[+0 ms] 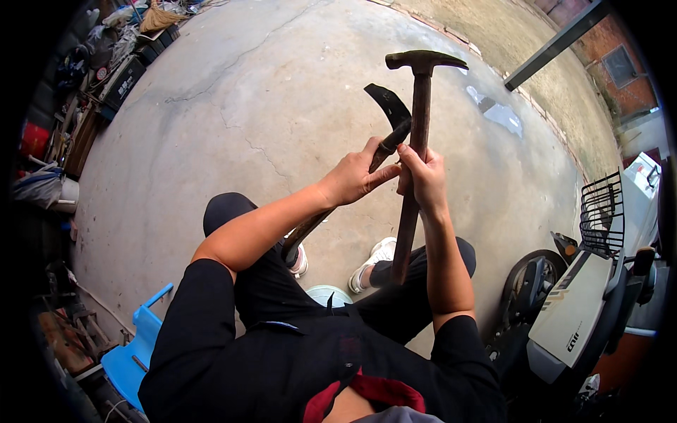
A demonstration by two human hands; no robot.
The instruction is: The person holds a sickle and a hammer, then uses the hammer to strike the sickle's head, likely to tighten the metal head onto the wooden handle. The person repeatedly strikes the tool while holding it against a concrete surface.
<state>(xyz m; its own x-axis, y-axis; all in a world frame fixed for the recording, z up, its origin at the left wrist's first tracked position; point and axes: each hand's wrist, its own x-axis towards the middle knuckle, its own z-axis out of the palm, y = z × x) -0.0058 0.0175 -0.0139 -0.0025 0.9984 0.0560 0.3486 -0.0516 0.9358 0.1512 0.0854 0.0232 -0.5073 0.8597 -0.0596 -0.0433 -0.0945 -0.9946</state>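
Observation:
My left hand (350, 178) is closed around the wooden handle of a sickle (389, 106). Its short dark curved blade points up and to the left, and the handle slants down toward my left knee. In my right hand (427, 178) I grip a claw hammer (421, 106) by its long brown wooden handle, head upward, with the handle's end hanging down over my right thigh. Both hands are close together in front of me, the left thumb reaching toward the right hand. The sickle's socket lies right beside the hammer handle; whether they touch, I cannot tell.
Cracked concrete floor (211, 141) spreads ahead. A blue plastic chair (134, 349) stands at lower left, and clutter with a straw broom (161, 17) lines the left wall. On the right are a parked scooter (571, 310) with a black wire basket (601, 215) and a metal post (557, 46).

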